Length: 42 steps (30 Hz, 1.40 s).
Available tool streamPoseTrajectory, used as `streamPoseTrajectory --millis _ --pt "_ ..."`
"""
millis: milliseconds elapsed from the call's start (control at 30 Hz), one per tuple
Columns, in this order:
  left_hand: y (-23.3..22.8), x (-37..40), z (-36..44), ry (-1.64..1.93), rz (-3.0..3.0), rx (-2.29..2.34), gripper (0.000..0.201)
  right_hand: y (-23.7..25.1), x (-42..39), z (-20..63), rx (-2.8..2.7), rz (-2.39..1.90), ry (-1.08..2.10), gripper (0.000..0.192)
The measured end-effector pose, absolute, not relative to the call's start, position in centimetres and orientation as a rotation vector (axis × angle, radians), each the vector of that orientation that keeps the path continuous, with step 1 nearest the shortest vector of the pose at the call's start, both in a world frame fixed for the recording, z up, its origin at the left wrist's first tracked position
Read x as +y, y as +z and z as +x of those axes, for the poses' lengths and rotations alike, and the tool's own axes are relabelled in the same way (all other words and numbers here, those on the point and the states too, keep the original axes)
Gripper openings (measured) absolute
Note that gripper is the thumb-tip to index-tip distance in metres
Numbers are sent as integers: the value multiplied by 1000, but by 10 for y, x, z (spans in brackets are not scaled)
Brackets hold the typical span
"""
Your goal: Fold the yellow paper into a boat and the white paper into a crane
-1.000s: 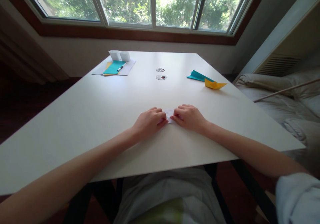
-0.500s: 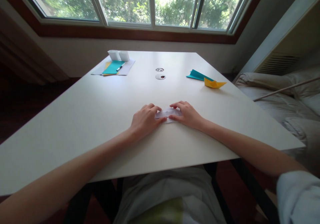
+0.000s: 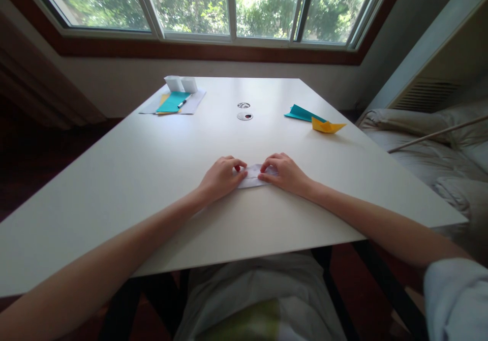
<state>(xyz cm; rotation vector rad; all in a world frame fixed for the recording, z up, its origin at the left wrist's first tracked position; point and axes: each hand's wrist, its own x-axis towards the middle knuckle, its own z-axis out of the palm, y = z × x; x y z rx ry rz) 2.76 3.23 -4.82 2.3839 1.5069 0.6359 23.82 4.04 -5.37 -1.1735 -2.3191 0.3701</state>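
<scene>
A small folded piece of white paper (image 3: 251, 181) lies on the white table (image 3: 152, 163) close to its front edge, with a crease running across it. My left hand (image 3: 223, 177) is at the paper's left end, thumb and fingertips drawn together on its edge. At the right end, my right hand (image 3: 284, 173) has its thumb on the paper and its index finger curled down onto it. The hands cover both ends of the paper.
A yellow paper boat (image 3: 328, 126) and a teal folded paper plane (image 3: 303, 113) stand at the back right. At the back left lie teal sheet (image 3: 173, 102), a pen (image 3: 183, 102) and white folded pieces (image 3: 181, 84). Two round inserts (image 3: 244, 116) sit mid-table.
My left hand has shifted slightly left along the paper, its thumb drawn back, so more of the paper's middle shows. My right hand stays nearly in place, its index finger curled closer to the thumb.
</scene>
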Motion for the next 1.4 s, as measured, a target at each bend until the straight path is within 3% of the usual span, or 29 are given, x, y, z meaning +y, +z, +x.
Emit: streamPoseTrajectory --millis 200,467,767,967,1200,1400 --pt "-57 38 25 681 2461 1428 27 -52 42 242 -2390 -1025 350 15" --pt "-57 36 27 693 2485 1373 24 -52 46 240 -2275 -1146 484 25" --pt "-56 38 28 705 2483 1333 16 -49 52 243 -2334 -1185 464 10" --pt "-52 39 24 664 2526 1253 16 -45 53 251 -2448 -1051 450 16" --pt "-42 40 16 514 2819 996 24 -42 53 264 -2725 -728 127 29" --pt "-42 36 20 322 3066 1011 24 -38 46 262 -2883 -730 -212 30"
